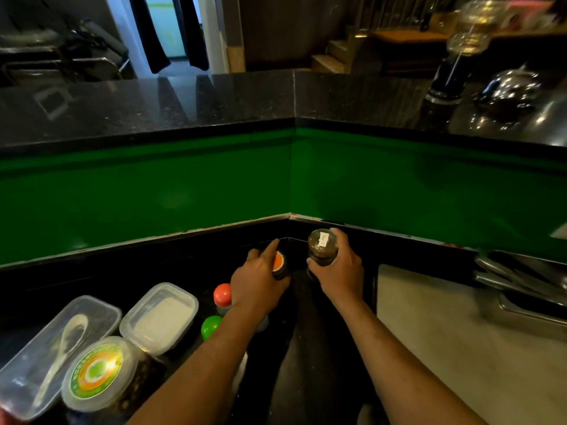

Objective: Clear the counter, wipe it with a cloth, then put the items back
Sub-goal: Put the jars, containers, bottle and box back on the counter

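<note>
Two jars [280,265] [322,248] side by side in the desk's [184,268] far corner — tubs [159,317] [58,354] [98,372] front-left, two small bottles [222,297] [211,326] between.

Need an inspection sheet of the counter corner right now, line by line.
Surface: dark counter, corner by green wall.
Job's things: orange-lid jar and brown jar in the corner.
Clutter: two tubs, labelled round tub, red-cap bottle, green cap.
Grips: left hand holds the orange-lid jar, forefinger out; right hand holds the brown jar.
Cables: nothing seen.
Surroundings: sink right, upper ledge with blurred glassware.
</note>
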Demonstrator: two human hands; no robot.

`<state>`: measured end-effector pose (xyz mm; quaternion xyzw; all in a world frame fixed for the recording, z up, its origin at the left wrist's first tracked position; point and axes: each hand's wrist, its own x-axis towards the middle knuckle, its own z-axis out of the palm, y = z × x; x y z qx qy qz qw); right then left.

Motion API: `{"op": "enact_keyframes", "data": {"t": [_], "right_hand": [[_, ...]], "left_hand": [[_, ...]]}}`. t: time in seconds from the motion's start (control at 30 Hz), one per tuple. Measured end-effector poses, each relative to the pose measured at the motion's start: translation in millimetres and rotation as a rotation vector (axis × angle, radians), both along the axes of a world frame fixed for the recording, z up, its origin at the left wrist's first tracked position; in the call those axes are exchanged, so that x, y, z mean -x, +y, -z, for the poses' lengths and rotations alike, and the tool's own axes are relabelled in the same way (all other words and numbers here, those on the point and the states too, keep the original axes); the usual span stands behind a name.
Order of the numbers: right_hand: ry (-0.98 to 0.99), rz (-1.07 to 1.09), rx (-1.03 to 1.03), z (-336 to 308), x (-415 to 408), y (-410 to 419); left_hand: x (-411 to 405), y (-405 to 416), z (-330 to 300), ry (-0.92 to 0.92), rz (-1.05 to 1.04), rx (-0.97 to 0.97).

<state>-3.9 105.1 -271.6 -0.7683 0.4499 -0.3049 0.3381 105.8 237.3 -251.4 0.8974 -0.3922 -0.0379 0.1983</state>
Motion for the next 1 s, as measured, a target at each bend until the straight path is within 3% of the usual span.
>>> {"op": "enact_keyframes", "data": {"t": [0.27, 0.53, 0.73, 1.0], "right_hand": [[-0.099, -0.021, 0.346, -119.8, 54.8, 22.5], [-0.349, -0.019, 0.603, -247.7, 69.4, -7.9], [-0.358, 0.034, 0.651, -307.6, 42.9, -72.7], [-0.173, 0.059, 0.503, -312.2, -16.6, -160.6]], "left_hand": [[23.0, 9.5, -107.7, -0.054, 0.050, 0.360], [33.1, -18.8, -243.2, -0.125, 0.130, 0.676], [10.6, -87.5, -300.2, -0.266, 0.165, 0.719], [-39.0, -189.0, -306.7, -0.146, 0.164, 0.645]]}}
